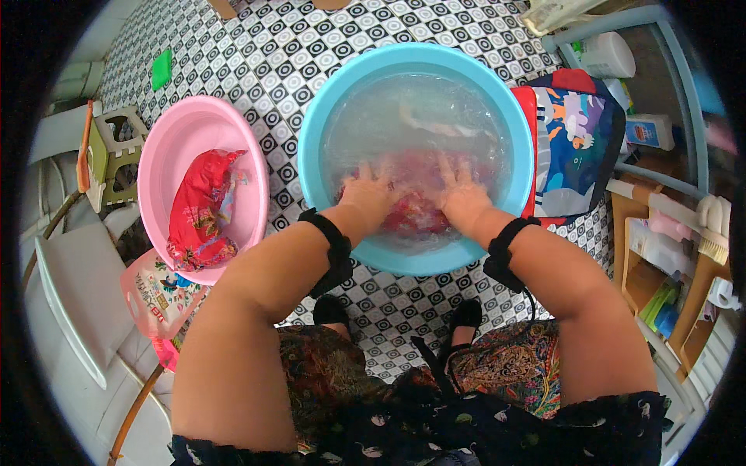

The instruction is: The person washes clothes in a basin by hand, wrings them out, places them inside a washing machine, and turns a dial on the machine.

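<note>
A large light-blue basin point(309, 167) of water stands in front of me. Under the surface, toward its near side, lies a red patterned cloth point(416, 216), blurred by the water. My left hand point(371, 194) is in the water at the cloth's left, fingers stretched out and apart. On the other side, my right hand point(464, 190) lies the same way, its fingers spread beside the cloth. Both hands appear to rest on or against the cloth; the exact contact is hard to make out. Black bands circle both wrists.
Left of the basin is a pink tub point(155, 167) holding a red floral cloth point(200, 206). A folding stool point(120, 159), a plastic bag point(159, 291) and a green object point(162, 70) are also on the left. At right are a colourful bag point(571, 147) and a shelf point(676, 326) with bottles and brushes.
</note>
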{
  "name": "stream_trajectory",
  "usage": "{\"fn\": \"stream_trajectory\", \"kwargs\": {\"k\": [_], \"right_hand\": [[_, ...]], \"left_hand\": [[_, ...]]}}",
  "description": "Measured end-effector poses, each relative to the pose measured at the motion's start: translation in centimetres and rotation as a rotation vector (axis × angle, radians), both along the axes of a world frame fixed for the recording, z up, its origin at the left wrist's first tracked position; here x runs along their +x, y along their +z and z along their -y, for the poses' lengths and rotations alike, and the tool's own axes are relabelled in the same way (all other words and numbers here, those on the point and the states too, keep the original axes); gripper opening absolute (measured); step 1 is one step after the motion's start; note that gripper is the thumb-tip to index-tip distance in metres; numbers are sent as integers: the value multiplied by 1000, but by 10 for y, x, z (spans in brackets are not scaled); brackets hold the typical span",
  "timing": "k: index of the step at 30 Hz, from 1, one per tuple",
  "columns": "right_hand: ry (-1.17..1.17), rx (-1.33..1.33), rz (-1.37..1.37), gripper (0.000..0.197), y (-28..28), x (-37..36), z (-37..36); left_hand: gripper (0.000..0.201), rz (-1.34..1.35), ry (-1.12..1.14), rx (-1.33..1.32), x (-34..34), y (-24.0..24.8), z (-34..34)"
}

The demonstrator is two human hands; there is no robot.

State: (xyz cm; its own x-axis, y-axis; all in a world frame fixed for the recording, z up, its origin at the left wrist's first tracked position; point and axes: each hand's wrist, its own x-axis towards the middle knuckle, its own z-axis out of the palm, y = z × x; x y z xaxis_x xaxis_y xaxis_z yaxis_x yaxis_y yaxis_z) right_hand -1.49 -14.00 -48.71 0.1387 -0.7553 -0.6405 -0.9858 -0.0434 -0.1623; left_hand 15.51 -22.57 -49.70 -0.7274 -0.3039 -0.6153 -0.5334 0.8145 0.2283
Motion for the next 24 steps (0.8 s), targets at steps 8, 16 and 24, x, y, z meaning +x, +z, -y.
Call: {"fn": "stream_trajectory", "kwargs": {"k": [8,16,24], "right_hand": [[51,103,-66,35,-11,-4,41],[-270,-4,355,43,4,-36,47],[-221,-252,529,65,41,-16,-12]], "left_hand": [[27,-48,126,95,-19,-5,19],[37,-380,483,252,-11,-12,14],[69,-274,353,106,16,35,4]]}}
